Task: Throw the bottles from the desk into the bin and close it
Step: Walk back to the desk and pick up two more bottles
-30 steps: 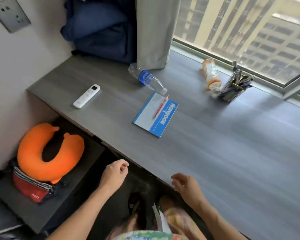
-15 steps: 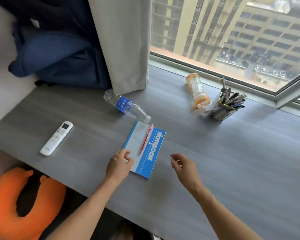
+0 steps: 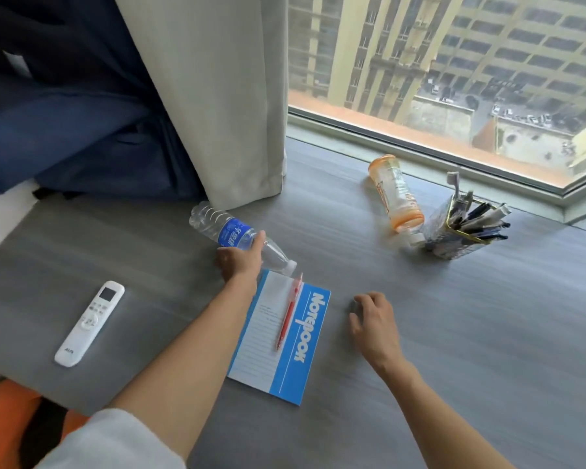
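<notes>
A clear water bottle (image 3: 214, 225) with a blue label lies on its side on the grey desk (image 3: 454, 333), cap toward me, just below the curtain. My left hand (image 3: 239, 262) grips it near the neck, thumb across the top; the bottle still rests on the desk. An orange-tinted bottle (image 3: 394, 192) lies on its side near the window, its cap end against a pen holder (image 3: 454, 231). My right hand (image 3: 374, 319) rests palm down on the desk to the right of the notebook, holding nothing. No bin is in view.
A blue notebook (image 3: 301, 350) with a red pen (image 3: 288, 313) on it lies under my left forearm. A white remote (image 3: 90, 323) sits at the left. A beige curtain (image 3: 217, 96) and a dark blue bag (image 3: 75, 123) stand behind; an orange cushion (image 3: 11, 397) shows below the desk edge.
My left hand has reached forward over the notebook and closed around the clear bottle. My right hand has slid a little forward on the desk. The view has moved closer to the desk.
</notes>
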`<control>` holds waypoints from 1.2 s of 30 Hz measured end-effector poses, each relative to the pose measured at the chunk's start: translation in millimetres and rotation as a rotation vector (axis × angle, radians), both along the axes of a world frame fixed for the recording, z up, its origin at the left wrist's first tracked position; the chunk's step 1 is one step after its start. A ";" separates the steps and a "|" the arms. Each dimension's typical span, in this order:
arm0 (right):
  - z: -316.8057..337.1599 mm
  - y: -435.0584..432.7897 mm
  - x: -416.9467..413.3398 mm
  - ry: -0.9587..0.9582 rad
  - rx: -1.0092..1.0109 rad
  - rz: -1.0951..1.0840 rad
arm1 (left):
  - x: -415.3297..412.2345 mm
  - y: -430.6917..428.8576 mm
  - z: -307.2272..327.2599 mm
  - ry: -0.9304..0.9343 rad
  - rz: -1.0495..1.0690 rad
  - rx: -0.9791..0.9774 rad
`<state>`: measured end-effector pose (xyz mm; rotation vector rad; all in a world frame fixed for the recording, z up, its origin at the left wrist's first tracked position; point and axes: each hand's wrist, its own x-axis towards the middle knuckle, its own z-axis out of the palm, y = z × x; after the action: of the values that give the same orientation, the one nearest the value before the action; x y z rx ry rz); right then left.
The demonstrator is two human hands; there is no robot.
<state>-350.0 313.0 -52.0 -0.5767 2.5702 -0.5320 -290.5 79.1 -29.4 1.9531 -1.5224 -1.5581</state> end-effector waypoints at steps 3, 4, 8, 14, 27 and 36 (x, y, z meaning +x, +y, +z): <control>0.1 -2.8 -2.3 0.008 0.031 0.013 | -5.1 -9.9 -8.7 -0.017 0.023 0.032; 0.3 -3.3 -2.8 0.008 0.037 0.015 | -5.4 -12.2 -11.5 -0.019 0.023 0.043; -1.8 -4.7 -6.9 0.008 0.023 -0.003 | -6.5 -16.1 -14.2 0.089 0.044 0.093; -2.7 -11.9 -24.3 -0.051 -0.054 -0.138 | -17.3 21.4 -2.1 0.210 -0.100 0.231; 21.5 -69.9 -149.6 0.425 0.055 -0.079 | -82.8 19.2 -2.0 -0.056 -0.591 -0.148; 0.8 -79.0 -178.5 0.382 0.237 -0.103 | -80.7 15.2 -18.2 -0.059 -0.612 -0.112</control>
<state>-528.5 234.1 -51.1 -0.5035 2.9803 -0.1520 -371.3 94.3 -47.6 1.5602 -2.3285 -1.5696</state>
